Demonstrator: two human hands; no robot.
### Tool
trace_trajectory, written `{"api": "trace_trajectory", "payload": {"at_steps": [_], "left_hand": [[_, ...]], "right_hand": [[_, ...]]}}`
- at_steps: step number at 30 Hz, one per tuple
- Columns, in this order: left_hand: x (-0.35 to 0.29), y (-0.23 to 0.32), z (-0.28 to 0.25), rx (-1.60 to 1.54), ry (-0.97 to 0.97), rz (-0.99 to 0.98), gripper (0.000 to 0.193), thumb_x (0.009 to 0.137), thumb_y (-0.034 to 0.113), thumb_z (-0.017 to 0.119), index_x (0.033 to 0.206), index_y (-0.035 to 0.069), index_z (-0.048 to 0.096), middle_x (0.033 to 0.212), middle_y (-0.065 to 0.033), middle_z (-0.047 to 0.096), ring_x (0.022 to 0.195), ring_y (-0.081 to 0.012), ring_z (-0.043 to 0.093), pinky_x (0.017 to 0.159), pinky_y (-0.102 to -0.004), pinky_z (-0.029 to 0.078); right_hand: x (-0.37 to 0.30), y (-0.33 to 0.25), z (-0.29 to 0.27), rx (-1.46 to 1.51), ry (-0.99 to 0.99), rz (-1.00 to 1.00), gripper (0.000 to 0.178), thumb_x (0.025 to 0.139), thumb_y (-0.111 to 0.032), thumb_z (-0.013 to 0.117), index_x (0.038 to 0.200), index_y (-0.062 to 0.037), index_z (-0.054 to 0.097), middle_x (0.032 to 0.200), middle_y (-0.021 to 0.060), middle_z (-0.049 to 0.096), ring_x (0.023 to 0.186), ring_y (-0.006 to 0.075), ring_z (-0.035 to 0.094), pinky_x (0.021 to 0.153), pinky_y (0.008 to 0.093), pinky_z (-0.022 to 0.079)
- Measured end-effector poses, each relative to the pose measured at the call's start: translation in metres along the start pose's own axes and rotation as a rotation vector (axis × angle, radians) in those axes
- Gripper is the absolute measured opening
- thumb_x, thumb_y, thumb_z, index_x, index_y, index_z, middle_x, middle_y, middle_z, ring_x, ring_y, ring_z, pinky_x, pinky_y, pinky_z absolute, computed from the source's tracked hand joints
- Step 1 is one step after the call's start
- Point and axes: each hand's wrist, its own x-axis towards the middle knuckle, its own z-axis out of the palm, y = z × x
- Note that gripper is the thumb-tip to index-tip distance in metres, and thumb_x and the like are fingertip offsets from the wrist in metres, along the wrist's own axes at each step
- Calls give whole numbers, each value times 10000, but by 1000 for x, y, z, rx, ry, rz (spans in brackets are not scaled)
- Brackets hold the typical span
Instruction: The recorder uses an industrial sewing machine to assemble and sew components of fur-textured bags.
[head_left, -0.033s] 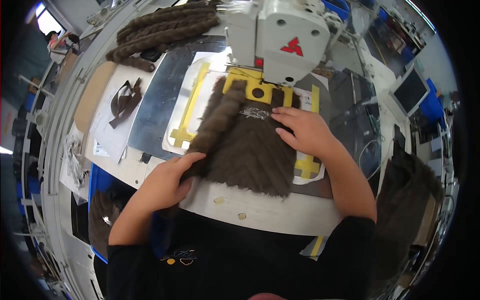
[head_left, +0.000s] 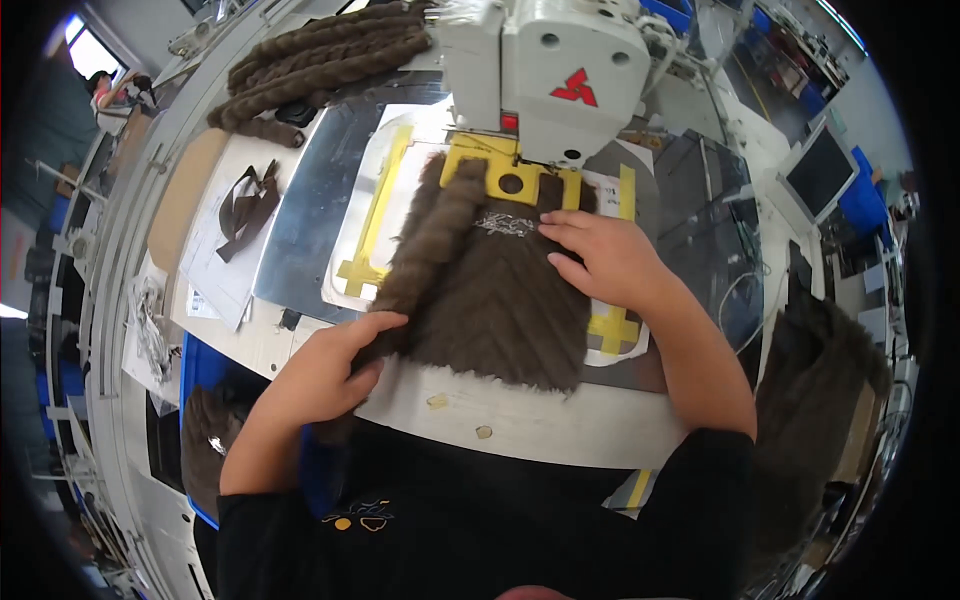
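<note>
The left hand [head_left: 318, 375] has its grip around the near end of a long, rounded brown fur strip [head_left: 432, 240], the fur passing between thumb and forefinger; whether they pinch it, I cannot tell. The right hand [head_left: 615, 262] lies with thumb and fingers apart, fingertips resting on the upper right of a brown fur panel [head_left: 490, 315] with slanting ridges, clamped on nothing. The strip lies along the panel's left side, its long axis running away from the left grip, up and slightly rightward to a yellow flat plate with a round hole [head_left: 467, 150]. The right hand is nearer that plate, its fingertips just below the plate's right part; the left is well apart from it. Beyond stands a white sewing-machine head [head_left: 575, 85]; the panel's ragged near edge overlies the pale worktop [head_left: 540, 440].
</note>
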Motion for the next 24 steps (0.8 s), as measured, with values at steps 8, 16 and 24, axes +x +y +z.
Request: {"api": "trace_trajectory", "payload": {"at_steps": [8,16,24], "left_hand": [[-5,17,-24,-1074,152,-15,419,781,270,728,1055,-32,629,989,-122,673,789,-246,706,666,-310,560],[19,-22,-32,-1359,79,313,648,950,531,571,1108,-95,517,823,-297,680,684,-324,742,462,-318,587],[23,27,6,-661,-286,386,657,788,363,774,1278,-30,581,1096,-120,681,876,-215,676,759,-306,507]], "right_hand": [[-10,11,5,-10,46,-2,335,940,-253,629,1196,-58,722,1287,41,687,1078,267,689,893,394,569],[-10,7,-1,13,12,26,348,944,-282,645,1206,-64,714,1310,34,676,1115,275,669,922,393,554],[0,-98,-12,1258,-539,380,616,1024,-602,529,934,-19,707,656,49,602,568,124,578,528,270,476]]}}
